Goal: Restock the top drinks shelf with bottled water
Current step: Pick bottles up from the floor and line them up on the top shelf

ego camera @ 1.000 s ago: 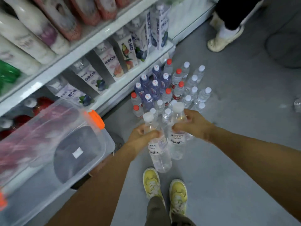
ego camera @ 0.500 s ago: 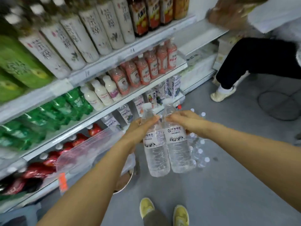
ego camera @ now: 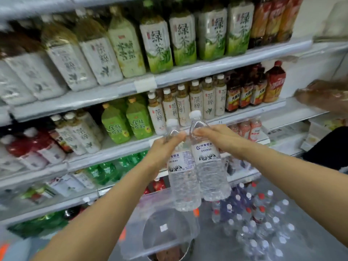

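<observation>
My left hand (ego camera: 165,146) grips the neck of a clear water bottle (ego camera: 183,181) with a white cap. My right hand (ego camera: 216,135) grips the neck of a second water bottle (ego camera: 210,172), which hangs just right of the first and touches it. Both bottles are upright and held in front of the middle drinks shelves. On the floor at the lower right stand several more water bottles (ego camera: 263,223) with white, red and blue caps. The top shelf edge (ego camera: 37,6) shows at the upper left, blurred.
Shelves of tea bottles (ego camera: 160,44) and green and red drinks fill the rack ahead. A clear plastic bin (ego camera: 163,228) with orange clips sits below my arms. Another person (ego camera: 327,147) is at the right edge.
I have risen from the floor cluster with one bottle in each hand. The view has tilted up from the floor and low shelves to the upper shelves, and the bottles have come up with it.
</observation>
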